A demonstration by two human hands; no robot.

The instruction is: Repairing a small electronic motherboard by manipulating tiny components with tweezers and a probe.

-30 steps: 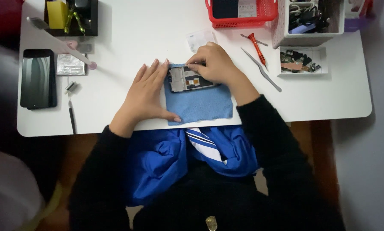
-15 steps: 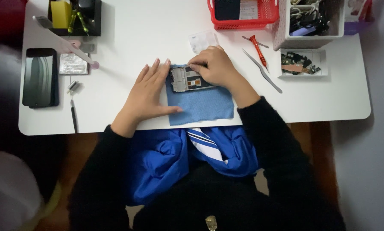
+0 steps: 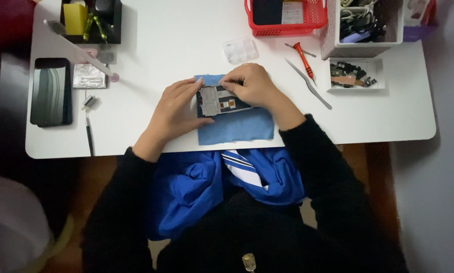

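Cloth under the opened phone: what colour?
Blue; the cloth shows best in the head view.

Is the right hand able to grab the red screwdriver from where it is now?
Probably yes. The red screwdriver lies on the white table just beyond the right hand, with bare tabletop between them. But that hand is busy on the opened phone, so it would have to let go first.

Both hands point(image 3: 214, 98) apparently grip opened phone point(image 3: 219, 100) on cloth point(image 3: 235, 129)
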